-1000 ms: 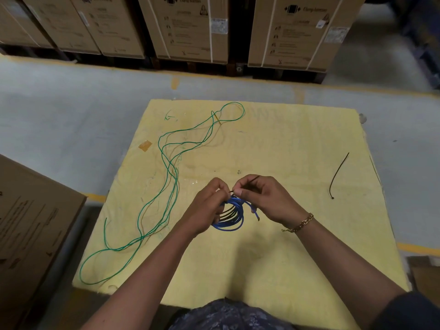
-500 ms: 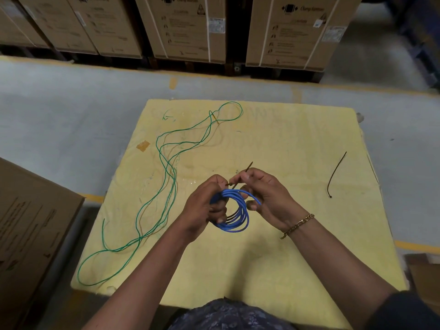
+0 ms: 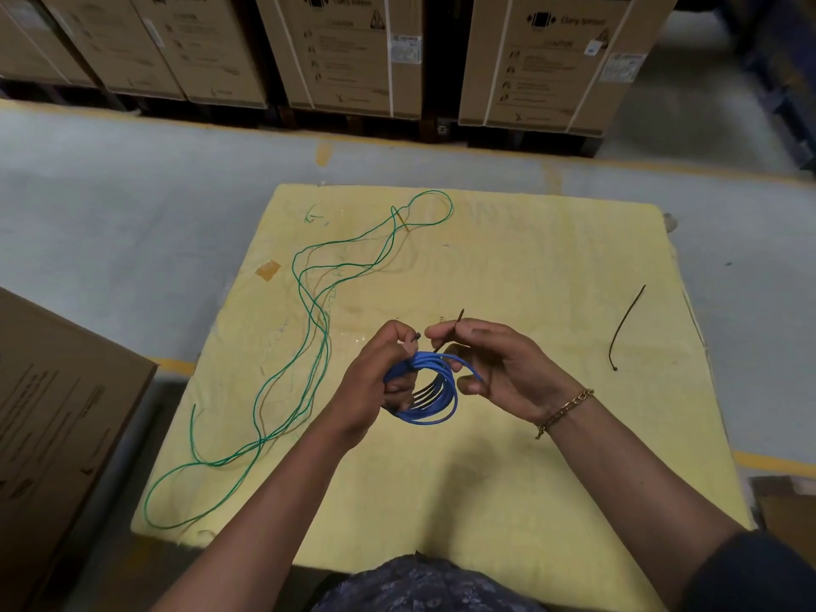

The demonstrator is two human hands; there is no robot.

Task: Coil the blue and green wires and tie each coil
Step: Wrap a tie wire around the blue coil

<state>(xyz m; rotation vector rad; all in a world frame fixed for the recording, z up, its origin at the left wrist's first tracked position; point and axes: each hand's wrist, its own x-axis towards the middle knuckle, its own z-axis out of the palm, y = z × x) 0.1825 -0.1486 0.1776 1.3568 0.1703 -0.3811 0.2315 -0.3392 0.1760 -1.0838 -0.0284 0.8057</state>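
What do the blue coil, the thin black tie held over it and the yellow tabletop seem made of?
Blue coil: plastic-sheathed wire, smooth with slight sheen, holding springy loops. Black tie: probably plastic, thin, stiff, matte; too small to be sure. Yellow tabletop: likely foam or fibrous pad, matte, ragged edges.

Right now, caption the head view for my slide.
Left hand grips blue wire coil, right hand pinches black cable tie; green wire lies loose on yellow pad.

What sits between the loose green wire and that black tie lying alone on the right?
In the head view, the left hand gripping the blue coil and the right hand pinching a second black tie.
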